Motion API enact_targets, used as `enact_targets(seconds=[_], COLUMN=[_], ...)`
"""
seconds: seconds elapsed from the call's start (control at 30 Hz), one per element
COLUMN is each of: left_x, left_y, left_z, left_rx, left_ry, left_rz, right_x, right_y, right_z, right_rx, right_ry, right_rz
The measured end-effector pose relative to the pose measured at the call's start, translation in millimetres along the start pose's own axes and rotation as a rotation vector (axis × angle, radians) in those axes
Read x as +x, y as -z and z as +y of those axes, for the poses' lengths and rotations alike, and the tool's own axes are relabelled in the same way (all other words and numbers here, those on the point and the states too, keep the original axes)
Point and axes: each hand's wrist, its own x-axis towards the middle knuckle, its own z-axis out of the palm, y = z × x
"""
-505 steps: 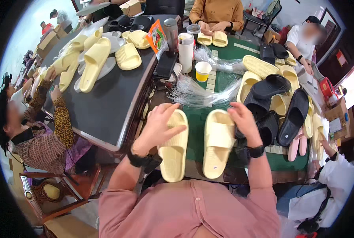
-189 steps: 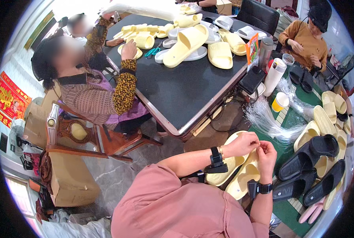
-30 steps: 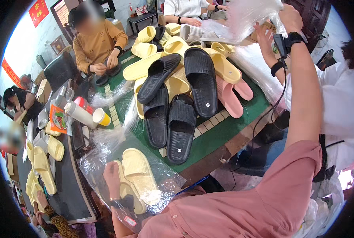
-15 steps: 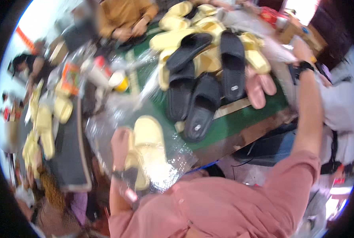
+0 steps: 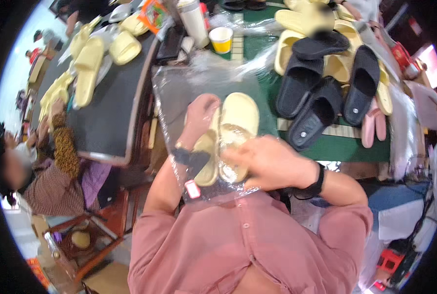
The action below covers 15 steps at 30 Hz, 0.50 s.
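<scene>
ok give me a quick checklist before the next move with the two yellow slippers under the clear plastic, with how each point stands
1. Left slipper and right slipper lie side by side: ok.
2. Clear plastic lies over both: ok, they show through it.
3. Left hand out from under the plastic: not ok, it is covered, at the left slipper.
4. Right hand has a firm hold: cannot tell, its fingers are blurred over the right slipper.
5. Paper cup upright and apart from both hands: ok.
</scene>
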Motion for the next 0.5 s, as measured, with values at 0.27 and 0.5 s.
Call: enact_targets(seconds=[0.27,0.5], left_x=[-2.3,-2.5], left_y=[4.4,3.3], left_z=[-4.5,-2.0], left_rx=[-0.075,-0.106], left_ry=[0.096,0.0], left_rz=[-0.011,-0.053], right_x=[-28.3,-37.1], right_y=[-91.0,-89.0], right_z=[4.9,20.7], right_rx=[-0.456,-0.14], right_ry=[0.118,-0.035], right_rz=[0.188,0.242])
